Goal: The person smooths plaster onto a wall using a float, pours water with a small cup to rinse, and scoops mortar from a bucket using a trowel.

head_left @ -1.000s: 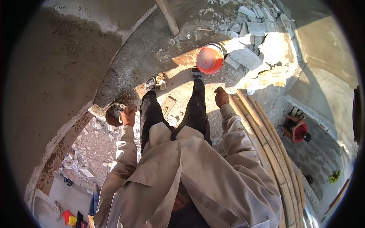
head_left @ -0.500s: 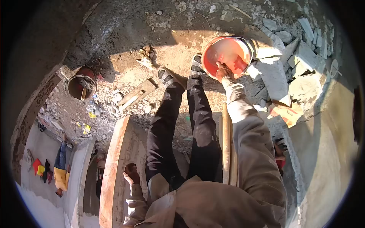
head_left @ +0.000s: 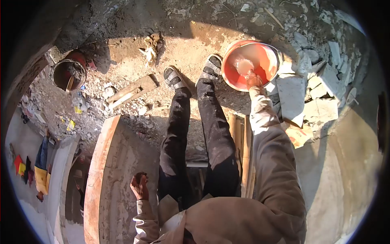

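Note:
At the upper right, my right hand (head_left: 254,79) reaches over the near rim of an orange bucket (head_left: 231,79) holding cloudy liquid. Its fingers close on the edge of a small round, pale, cup-like thing (head_left: 244,66) at the liquid. Light and wetness blur its exact kind. My left hand (head_left: 139,187) hangs low beside my left leg, away from the bucket. The fingers there are curled, with a dark patch at their tips; whether they hold anything I cannot make out.
Broken slabs (head_left: 291,95) lie right of the bucket. A dark bucket (head_left: 69,72) with a stick-like handle stands at the left. Wood scraps (head_left: 136,89) lie on the rubble floor. A brick-edged wall (head_left: 101,175) rises at my left. Another person (head_left: 41,166) is at the far left.
The pale round thing now shows at my right hand in the bucket; it was not visible before. My view has shifted slightly. My left hand stays low with fingers curled.

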Available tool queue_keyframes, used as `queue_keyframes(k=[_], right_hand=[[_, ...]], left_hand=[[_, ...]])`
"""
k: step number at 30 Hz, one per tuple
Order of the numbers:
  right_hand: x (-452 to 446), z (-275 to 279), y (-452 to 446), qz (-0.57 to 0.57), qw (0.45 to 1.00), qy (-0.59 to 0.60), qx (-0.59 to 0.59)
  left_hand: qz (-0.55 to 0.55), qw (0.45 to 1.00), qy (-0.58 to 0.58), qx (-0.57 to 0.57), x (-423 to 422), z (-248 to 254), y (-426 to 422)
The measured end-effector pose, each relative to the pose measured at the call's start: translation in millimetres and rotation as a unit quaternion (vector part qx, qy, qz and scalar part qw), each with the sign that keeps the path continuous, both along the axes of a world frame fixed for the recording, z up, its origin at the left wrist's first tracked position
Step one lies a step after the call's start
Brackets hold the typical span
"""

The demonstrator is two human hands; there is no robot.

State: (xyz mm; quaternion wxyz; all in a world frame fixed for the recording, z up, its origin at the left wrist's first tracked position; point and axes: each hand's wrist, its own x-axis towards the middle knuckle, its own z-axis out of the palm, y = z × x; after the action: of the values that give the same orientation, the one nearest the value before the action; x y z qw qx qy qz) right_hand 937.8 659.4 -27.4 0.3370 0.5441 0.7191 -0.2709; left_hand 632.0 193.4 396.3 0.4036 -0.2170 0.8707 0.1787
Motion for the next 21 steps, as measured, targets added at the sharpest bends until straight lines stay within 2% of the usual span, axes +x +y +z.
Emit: queue_keyframes(k=[2,3,6,7,10,12,14,15,16,18,19,20,21], right_hand=[[-5.7,60.4,5.0,-0.026,0.999,0.037,0.002],[5.7,73.3,3.9,-0.027,0.995,0.095,0.016],[8.5,133.4,5.1,0.014,0.982,0.174,0.074],[-4.1,172.1,11.8,0.018,0.976,0.208,0.06],[-55.9,266.6,17.4,0.05,0.958,0.281,0.005],[-97.2,326.9,13.6,0.116,0.939,0.324,0.019],[-150.9,397.0,-0.2,0.118,0.922,0.368,-0.031],[-164.7,405.9,-6.4,0.204,0.909,0.364,0.01],[-191.7,436.5,-16.7,0.19,0.91,0.368,-0.005],[-247.6,499.0,-39.5,0.285,0.88,0.379,0.008],[-274.3,522.4,-52.2,0.294,0.87,0.395,0.0],[-303.6,544.5,-61.8,0.314,0.86,0.402,-0.008],[-332.9,565.1,-75.6,0.331,0.85,0.409,-0.019]], left_hand=[[0.04,0.999,0.011,0.018,4.7,10.3,-4.8],[0.048,0.998,0.016,0.036,7.2,16.8,-6.4],[0.075,0.991,0.031,0.103,12.7,38.9,-9.1],[0.085,0.987,0.035,0.132,16.2,50.3,-11.0],[0.136,0.969,0.101,0.179,37.3,60.5,-49.0],[0.171,0.951,0.153,0.209,53.1,60.0,-69.1],[0.26,0.92,0.143,0.255,49.8,89.3,-56.4],[0.259,0.914,0.166,0.267,55.7,88.0,-66.7],[0.268,0.909,0.178,0.264,55.0,89.5,-74.3],[0.293,0.903,0.188,0.253,67.5,99.8,-92.5],[0.292,0.901,0.197,0.254,65.5,118.0,-96.0],[0.227,0.925,0.234,0.195,66.6,129.1,-106.7],[0.257,0.907,0.26,0.209,67.6,139.1,-117.2]])
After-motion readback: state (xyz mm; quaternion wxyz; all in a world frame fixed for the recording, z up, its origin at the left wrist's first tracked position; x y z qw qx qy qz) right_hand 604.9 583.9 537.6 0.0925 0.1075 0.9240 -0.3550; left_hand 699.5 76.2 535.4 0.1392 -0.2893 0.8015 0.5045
